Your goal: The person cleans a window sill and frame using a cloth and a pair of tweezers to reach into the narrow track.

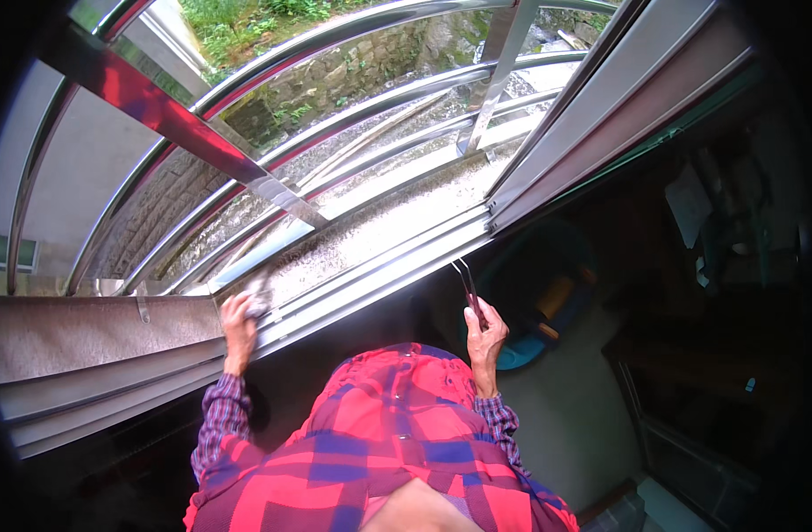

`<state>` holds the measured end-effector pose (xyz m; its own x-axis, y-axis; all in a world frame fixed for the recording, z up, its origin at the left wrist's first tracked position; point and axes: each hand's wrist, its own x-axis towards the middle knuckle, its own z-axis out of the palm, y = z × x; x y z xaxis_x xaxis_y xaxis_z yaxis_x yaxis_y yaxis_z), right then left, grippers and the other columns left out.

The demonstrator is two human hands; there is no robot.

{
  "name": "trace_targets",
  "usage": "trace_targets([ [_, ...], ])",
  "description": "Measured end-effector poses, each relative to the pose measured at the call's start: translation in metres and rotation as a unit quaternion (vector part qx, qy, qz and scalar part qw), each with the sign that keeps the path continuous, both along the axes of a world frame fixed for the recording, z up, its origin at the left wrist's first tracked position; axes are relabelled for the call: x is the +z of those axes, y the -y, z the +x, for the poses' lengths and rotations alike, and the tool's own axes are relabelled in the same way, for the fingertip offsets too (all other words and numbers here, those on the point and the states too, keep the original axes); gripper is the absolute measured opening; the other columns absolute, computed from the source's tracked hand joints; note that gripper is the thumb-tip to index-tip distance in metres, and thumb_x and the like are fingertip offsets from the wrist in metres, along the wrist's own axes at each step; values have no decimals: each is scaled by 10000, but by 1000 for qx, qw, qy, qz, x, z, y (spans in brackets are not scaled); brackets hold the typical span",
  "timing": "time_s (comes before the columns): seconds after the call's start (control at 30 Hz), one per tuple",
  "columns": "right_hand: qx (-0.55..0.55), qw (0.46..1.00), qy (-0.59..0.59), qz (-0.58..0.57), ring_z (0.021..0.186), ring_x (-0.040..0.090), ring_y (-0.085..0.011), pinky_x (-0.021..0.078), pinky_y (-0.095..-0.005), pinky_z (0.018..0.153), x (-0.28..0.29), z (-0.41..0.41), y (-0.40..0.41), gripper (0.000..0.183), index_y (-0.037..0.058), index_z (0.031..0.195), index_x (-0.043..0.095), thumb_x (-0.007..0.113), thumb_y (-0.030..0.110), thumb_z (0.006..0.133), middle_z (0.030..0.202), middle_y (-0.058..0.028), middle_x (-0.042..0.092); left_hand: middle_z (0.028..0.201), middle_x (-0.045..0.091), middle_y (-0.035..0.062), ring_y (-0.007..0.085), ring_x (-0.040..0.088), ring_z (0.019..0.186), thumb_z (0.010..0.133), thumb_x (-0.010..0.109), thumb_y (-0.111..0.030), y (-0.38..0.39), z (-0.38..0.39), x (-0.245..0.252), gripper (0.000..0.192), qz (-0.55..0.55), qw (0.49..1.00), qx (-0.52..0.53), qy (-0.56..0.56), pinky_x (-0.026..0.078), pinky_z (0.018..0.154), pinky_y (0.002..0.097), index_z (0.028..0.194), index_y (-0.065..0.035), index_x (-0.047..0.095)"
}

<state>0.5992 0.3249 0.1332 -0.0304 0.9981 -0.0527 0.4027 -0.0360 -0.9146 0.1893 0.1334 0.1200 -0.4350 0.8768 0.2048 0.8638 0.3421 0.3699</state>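
At the left end of the window sill (386,243), my left hand (238,329) holds a blurred, greyish-white wad (260,298), which looks like a cloth. It lies beside the metal sliding-window track (373,279). My right hand (487,336) grips a pair of tweezers (471,289) with a dark reddish handle. Its two thin metal prongs stand apart and point up toward the track, with nothing visible between them.
Curved stainless steel bars (379,86) enclose the outside of the window. A sliding window frame (605,106) stands at the right. Below, a blue basin (512,358) in shadow holds or adjoins an orange-yellow item (555,297). A stone wall (326,80) rises outside.
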Motion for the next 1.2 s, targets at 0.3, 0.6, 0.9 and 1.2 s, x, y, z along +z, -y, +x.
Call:
trace_targets([
  [0.3, -151, 985, -50, -66, 725, 547, -93, 444, -236, 650, -82, -34, 19, 247, -32, 1020, 607, 589, 123, 829, 825, -40, 606, 1056, 561, 100, 330, 426, 1100, 612, 524, 51, -225, 75, -76, 435, 132, 962, -211, 110, 314, 948, 446, 1015, -88, 608],
  [0.6, -106, 989, -23, -95, 720, 547, -92, 443, -224, 662, -91, -139, 33, 274, -39, 1049, 589, 582, 137, 840, 825, -49, 607, 981, 578, 79, 270, 492, 1052, 625, 519, 10, -323, 31, -112, 343, 139, 916, -347, 145, 418, 881, 362, 937, -71, 636],
  [0.9, 13, 997, -16, -81, 739, 567, -118, 448, -243, 652, -108, -189, 64, 231, -12, 1015, 615, 597, 99, 813, 824, -58, 605, 986, 575, 113, 282, 497, 978, 669, 569, 15, 55, -202, -81, 265, 33, 996, 82, 2, 410, 850, 372, 920, -46, 626],
  [1.2, -50, 993, -26, -105, 737, 566, -119, 453, -245, 657, -105, -158, 66, 278, -31, 1048, 594, 599, 144, 831, 851, -68, 614, 887, 573, 178, 333, 531, 887, 693, 479, 11, -93, -68, -105, 263, 15, 1000, -11, 2, 416, 781, 437, 937, -7, 575],
])
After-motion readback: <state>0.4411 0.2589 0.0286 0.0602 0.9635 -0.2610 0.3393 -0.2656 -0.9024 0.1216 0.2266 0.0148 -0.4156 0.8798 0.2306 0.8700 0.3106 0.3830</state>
